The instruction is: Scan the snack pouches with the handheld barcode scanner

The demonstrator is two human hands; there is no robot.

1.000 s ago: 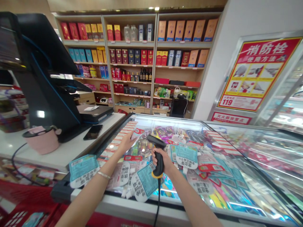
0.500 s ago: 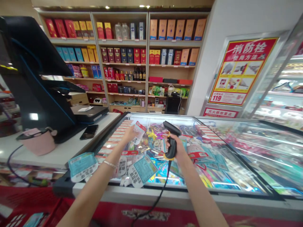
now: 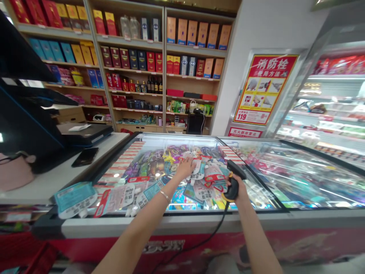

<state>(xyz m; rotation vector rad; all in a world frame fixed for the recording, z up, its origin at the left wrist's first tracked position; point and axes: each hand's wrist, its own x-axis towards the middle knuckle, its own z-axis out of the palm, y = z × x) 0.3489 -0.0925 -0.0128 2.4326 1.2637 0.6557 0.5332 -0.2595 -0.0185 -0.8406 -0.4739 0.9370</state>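
My left hand (image 3: 186,167) reaches over the freezer's glass lid, its fingers spread on a blue and white pouch (image 3: 199,170) in a pile of pouches. In my right hand (image 3: 237,187) is a black and yellow barcode scanner (image 3: 232,189), its head tilted up to the left and its cable hanging over the freezer's front edge. Red and white pouches (image 3: 213,173) lie between my two hands. More pouches lie on the left of the glass, among them a blue one (image 3: 74,198) at the corner.
A counter (image 3: 108,152) on the left bears a phone (image 3: 85,157), a pink container (image 3: 15,171) and a black register screen (image 3: 23,49). Shelves of boxes (image 3: 137,61) stand behind the freezer. Part of a red basket (image 3: 42,258) shows at the lower left.
My left hand has moved right to the pile and no longer holds up a red and white pouch. The scanner has moved right and lower. The view has shifted to the right.
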